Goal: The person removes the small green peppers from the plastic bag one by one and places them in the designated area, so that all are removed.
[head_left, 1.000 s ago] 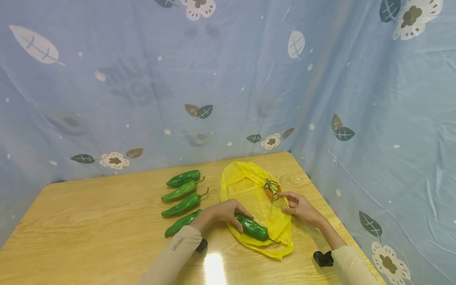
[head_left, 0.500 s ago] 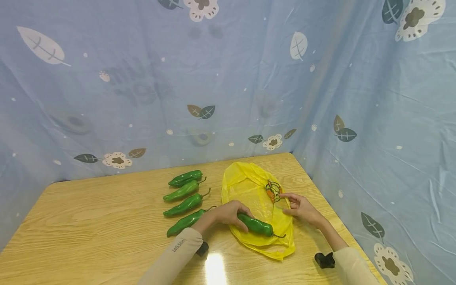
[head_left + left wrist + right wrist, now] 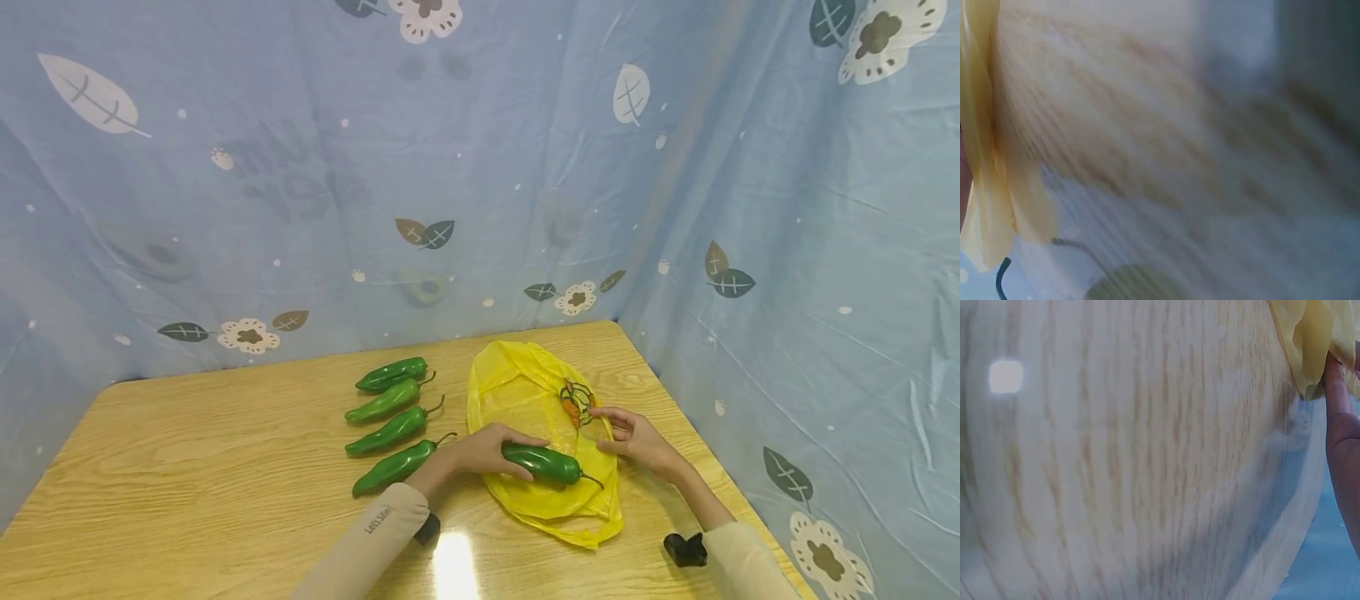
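In the head view my left hand grips the blunt end of a green chili pepper, its stem pointing right. Below it a yellow plastic bag lies spread on the table, its mouth loosely open. At the bag's right edge my right hand holds the rim, thumb on the inner side. An orange, green and dark-lined patch shows by its index fingertip. The right wrist view has a finger tucked into the yellow plastic. In the left wrist view, bag folds hang at the left edge.
Several more green chili peppers lie in a column left of the bag, stems mostly to the right. The wooden table ends at a blue patterned curtain behind and on the right. Black wrist-worn pieces sit by both sleeves.
My left hand has shifted slightly right and away from me with the pepper, which now lies more level over the bag. The right hand stays at the bag's edge.
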`<action>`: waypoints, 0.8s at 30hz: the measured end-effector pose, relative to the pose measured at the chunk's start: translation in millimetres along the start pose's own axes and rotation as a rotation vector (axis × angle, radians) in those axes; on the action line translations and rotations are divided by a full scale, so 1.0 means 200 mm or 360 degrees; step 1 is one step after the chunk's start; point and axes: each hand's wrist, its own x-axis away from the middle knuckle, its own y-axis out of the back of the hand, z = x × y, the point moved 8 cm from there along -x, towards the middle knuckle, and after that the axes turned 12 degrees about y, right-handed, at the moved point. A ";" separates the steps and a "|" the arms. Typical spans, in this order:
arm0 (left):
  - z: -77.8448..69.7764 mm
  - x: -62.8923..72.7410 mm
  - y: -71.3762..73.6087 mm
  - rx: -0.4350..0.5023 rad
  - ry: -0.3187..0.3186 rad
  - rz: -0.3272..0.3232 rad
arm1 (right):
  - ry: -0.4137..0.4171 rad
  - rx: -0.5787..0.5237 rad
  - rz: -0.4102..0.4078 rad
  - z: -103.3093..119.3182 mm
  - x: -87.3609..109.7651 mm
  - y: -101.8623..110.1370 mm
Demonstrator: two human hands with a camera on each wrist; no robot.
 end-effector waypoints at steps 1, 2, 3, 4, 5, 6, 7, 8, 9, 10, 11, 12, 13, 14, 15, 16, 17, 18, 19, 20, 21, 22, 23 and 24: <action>0.00 0.00 0.00 0.0002 0.0018 -0.0020 | 0.0000 -0.0003 -0.0001 0.00 0.00 0.00; 0.01 0.00 0.01 0.0005 0.0036 -0.0040 | 0.0001 -0.0006 -0.0001 0.00 0.00 0.00; 0.01 0.00 0.01 -0.0005 0.0043 -0.0064 | 0.0002 -0.0011 -0.0001 0.00 0.00 0.00; 0.01 -0.01 0.01 -0.0008 0.0058 -0.0091 | 0.0001 -0.0018 0.0001 0.00 0.00 0.00; 0.02 -0.01 0.02 -0.0018 0.0065 -0.0116 | 0.0000 -0.0026 0.0001 0.00 0.00 0.00; 0.01 -0.01 0.02 -0.0022 0.0067 -0.0139 | 0.0001 -0.0027 0.0000 0.00 0.00 0.00; 0.01 -0.01 0.03 -0.0025 0.0066 -0.0154 | -0.0001 -0.0032 0.0000 0.00 0.00 0.00; 0.01 -0.01 0.04 -0.0016 0.0074 -0.0167 | 0.0000 -0.0033 0.0002 0.00 0.00 0.00; 0.01 0.00 0.04 -0.0003 0.0080 -0.0178 | 0.0000 -0.0032 0.0003 0.00 0.00 0.00; 0.01 0.00 0.05 0.0016 0.0091 -0.0185 | 0.0000 -0.0033 0.0003 0.00 0.00 0.00; 0.01 0.01 0.06 0.0040 0.0101 -0.0192 | 0.0000 -0.0032 0.0002 0.00 0.00 0.00; 0.01 0.02 0.08 0.0063 0.0113 -0.0201 | 0.0000 -0.0031 0.0002 0.00 0.00 0.00; 0.02 0.02 0.09 0.0088 0.0131 -0.0212 | -0.0002 -0.0033 -0.0001 0.00 0.00 0.00; 0.02 0.04 0.10 0.0107 0.0149 -0.0226 | -0.0006 -0.0036 -0.0004 0.00 0.00 0.00; 0.02 0.05 0.12 0.0118 0.0160 -0.0240 | -0.0010 -0.0039 -0.0006 0.00 0.00 0.00; 0.02 0.06 0.13 0.0125 0.0167 -0.0254 | -0.0014 -0.0045 -0.0006 0.00 0.01 0.00; 0.02 0.08 0.14 0.0126 0.0179 -0.0273 | -0.0017 -0.0044 -0.0005 0.00 0.01 0.00; 0.02 0.09 0.16 0.0121 0.0183 -0.0291 | -0.0019 -0.0043 -0.0004 0.00 0.01 0.00; 0.02 0.11 0.17 0.0118 0.0191 -0.0309 | -0.0019 -0.0040 -0.0003 0.01 0.01 0.00; 0.02 0.13 0.18 0.0111 0.0196 -0.0327 | -0.0020 -0.0041 -0.0001 0.01 0.01 0.00; 0.01 0.15 0.19 0.0112 0.0202 -0.0346 | -0.0021 -0.0043 -0.0001 0.01 0.01 0.00; 0.02 0.17 0.20 0.0113 0.0214 -0.0369 | -0.0022 -0.0042 -0.0002 0.01 0.02 0.01; 0.01 0.19 0.21 0.0108 0.0220 -0.0392 | -0.0024 -0.0043 -0.0005 0.01 0.02 0.01; 0.01 0.22 0.22 0.0106 0.0227 -0.0414 | -0.0025 -0.0042 -0.0006 0.01 0.02 0.01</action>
